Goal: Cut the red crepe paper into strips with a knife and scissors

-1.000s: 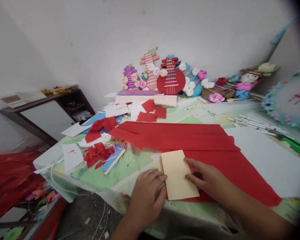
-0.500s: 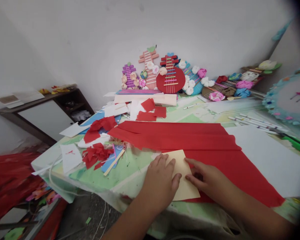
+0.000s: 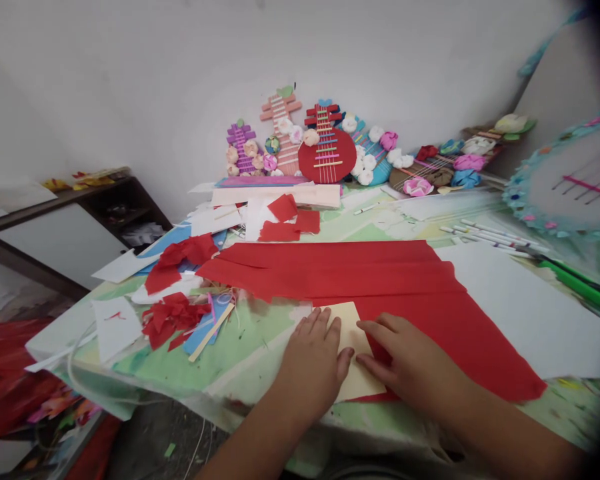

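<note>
A cream rectangular card (image 3: 353, 343) lies on a large sheet of red crepe paper (image 3: 425, 337) near the table's front edge. My left hand (image 3: 313, 357) rests flat on the card's left part, fingers stretched forward and the thumb apart. At the card's right edge is my right hand (image 3: 405, 350), its fingers and thumb spread, the tips touching the card's edge. The upper part of the red paper lies folded in a band. Some of the card is hidden under my left hand.
Red paper scraps (image 3: 175, 317) and a blue strip (image 3: 207, 333) lie left. A white sheet (image 3: 525, 307), several pens (image 3: 490, 237) and green-handled scissors (image 3: 580, 283) are right. Paper-decorated lute models (image 3: 327, 157) lean on the wall. A low cabinet (image 3: 70, 233) stands left.
The view has turned slightly to the right, so things sit further left. My right hand has shifted slightly along the card's edge. My left hand stays flat on the card.
</note>
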{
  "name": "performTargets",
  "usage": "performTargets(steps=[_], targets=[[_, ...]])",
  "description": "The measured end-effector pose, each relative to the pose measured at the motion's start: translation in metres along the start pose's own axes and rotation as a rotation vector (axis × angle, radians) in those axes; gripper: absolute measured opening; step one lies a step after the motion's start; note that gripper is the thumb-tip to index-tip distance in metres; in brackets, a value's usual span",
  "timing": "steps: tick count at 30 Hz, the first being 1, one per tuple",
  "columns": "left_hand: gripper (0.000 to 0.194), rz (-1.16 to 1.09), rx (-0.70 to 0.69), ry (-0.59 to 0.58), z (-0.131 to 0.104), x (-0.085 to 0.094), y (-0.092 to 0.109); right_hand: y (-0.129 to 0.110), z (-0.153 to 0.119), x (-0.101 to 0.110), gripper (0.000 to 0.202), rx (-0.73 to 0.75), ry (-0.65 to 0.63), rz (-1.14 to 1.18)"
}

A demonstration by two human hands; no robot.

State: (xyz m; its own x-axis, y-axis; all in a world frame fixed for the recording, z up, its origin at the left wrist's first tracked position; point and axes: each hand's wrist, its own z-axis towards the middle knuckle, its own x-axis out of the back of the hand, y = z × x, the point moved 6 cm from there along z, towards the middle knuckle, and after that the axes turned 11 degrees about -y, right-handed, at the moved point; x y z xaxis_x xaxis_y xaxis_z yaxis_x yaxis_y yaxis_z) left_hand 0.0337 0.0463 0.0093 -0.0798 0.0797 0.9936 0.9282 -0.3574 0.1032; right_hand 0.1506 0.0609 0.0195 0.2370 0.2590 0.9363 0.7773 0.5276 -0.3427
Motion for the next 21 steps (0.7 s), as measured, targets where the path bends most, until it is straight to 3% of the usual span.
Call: performTargets(steps=[6,21], targets=[[0.043,0.008,-0.022,-0.034,-0.0003,0.0019,0.0005,-0.0039,0.0024,-0.0008,0.059,0.139,-0.093,-0.141],[0.044,0.012,0.033,-0.064,-0.0023,0.0001,0.0049,-0.0016,0.0059,-0.0048,0.06,0.093,-0.239,-0.152]])
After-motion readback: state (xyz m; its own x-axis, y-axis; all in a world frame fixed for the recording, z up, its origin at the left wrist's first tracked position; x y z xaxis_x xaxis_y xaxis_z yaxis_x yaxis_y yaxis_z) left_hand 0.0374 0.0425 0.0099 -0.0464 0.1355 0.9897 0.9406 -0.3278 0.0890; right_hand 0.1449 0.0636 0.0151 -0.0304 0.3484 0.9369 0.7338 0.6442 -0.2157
